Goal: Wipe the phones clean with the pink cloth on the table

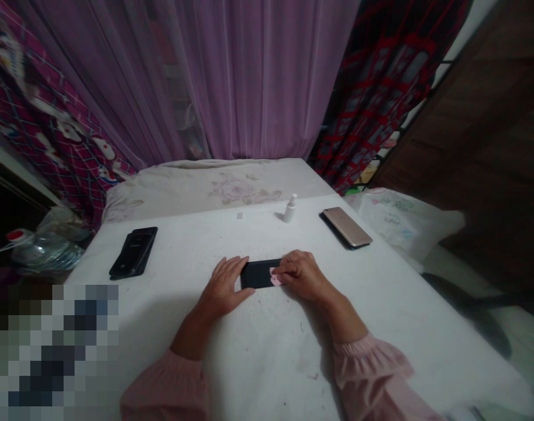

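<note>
On the white-covered table (174,245), the left hand (223,287), fingers close together and thumb apart, steadies the left end of a dark phone (257,276) lying between both hands. The right hand (307,277), fingertips bunched, pinches a pink piece (274,281) against its screen, apparently rubbing; moving it further would call for light pressure and that firm brace. A white bottle (289,211) stands on the far side.

White tablecloth (179,240): middle to bottom
Floral cloth (234,190): upper middle
Stacked dark phones (134,252): left
Black phone (257,276): centre
White square (240,216), white bottle (289,210): above centre
Gold phone (348,225) atop dark one: right
</note>
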Demonstrator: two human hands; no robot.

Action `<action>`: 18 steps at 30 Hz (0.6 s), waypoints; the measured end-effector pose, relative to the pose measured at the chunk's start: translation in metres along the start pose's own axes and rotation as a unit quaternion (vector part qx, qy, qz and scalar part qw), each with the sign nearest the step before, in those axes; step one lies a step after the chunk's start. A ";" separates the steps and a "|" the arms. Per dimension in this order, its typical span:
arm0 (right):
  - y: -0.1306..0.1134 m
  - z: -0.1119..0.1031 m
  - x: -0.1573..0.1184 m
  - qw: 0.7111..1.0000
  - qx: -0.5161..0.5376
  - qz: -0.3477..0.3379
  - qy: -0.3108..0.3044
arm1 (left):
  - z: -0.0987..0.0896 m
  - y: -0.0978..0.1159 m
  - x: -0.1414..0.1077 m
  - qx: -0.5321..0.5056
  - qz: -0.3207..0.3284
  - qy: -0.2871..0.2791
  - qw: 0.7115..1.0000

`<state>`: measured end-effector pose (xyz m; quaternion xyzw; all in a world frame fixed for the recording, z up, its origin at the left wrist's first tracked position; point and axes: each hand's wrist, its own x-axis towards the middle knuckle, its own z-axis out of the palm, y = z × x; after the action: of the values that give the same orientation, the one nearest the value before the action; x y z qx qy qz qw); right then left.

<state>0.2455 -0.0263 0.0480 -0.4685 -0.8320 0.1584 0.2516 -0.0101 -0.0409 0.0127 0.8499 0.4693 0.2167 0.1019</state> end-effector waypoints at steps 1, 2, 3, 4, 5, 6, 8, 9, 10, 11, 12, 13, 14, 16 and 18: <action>0.004 -0.002 -0.001 1.000 -0.007 0.021 0.009 | 0.000 0.000 0.000 -0.001 0.001 -0.001 1.000; 0.007 -0.003 -0.001 0.999 -0.017 0.043 0.020 | 0.000 0.000 0.000 -0.001 0.001 -0.002 1.000; 0.009 -0.003 0.000 0.997 -0.029 0.065 0.032 | -0.001 0.000 0.000 -0.002 0.002 -0.003 1.000; 0.008 -0.002 0.002 0.995 -0.043 0.084 0.045 | -0.001 0.000 0.000 -0.003 0.003 -0.004 1.000; 0.006 0.000 0.004 0.992 -0.055 0.096 0.055 | -0.001 0.001 0.001 -0.003 0.003 -0.005 1.000; 0.003 0.003 0.007 0.991 -0.065 0.100 0.062 | -0.001 0.001 0.001 -0.002 0.003 -0.006 1.000; -0.006 0.008 0.011 0.993 -0.069 0.079 0.057 | -0.001 0.003 0.001 0.000 0.002 -0.006 1.000; -0.010 0.009 0.012 0.995 -0.063 0.059 0.047 | -0.001 0.003 0.000 0.002 0.002 -0.004 1.000; -0.014 0.010 0.012 0.997 -0.052 0.035 0.035 | -0.001 0.004 0.000 0.002 0.002 -0.002 1.000; -0.016 0.010 0.011 0.999 -0.038 0.011 0.021 | -0.001 0.004 0.000 0.003 0.003 0.000 1.000; -0.017 0.009 0.010 1.000 -0.020 -0.011 0.005 | -0.001 0.004 0.000 0.004 0.004 0.001 1.000; -0.016 0.007 0.007 1.000 -0.002 -0.029 -0.011 | -0.001 0.003 0.000 0.005 0.004 0.000 1.000; -0.014 0.004 0.004 0.999 0.014 -0.042 -0.024 | -0.001 0.003 0.000 0.006 0.003 -0.001 1.000; -0.005 -0.002 -0.003 0.998 0.034 -0.049 -0.036 | -0.001 0.001 0.000 0.006 0.000 -0.006 1.000; 0.006 -0.007 -0.007 0.999 0.032 -0.033 -0.023 | -0.001 0.000 0.000 0.006 0.001 -0.010 1.000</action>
<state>0.2568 -0.0292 0.0489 -0.4291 -0.8468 0.1873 0.2523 -0.0105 -0.0406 0.0138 0.8531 0.4688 0.2052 0.1018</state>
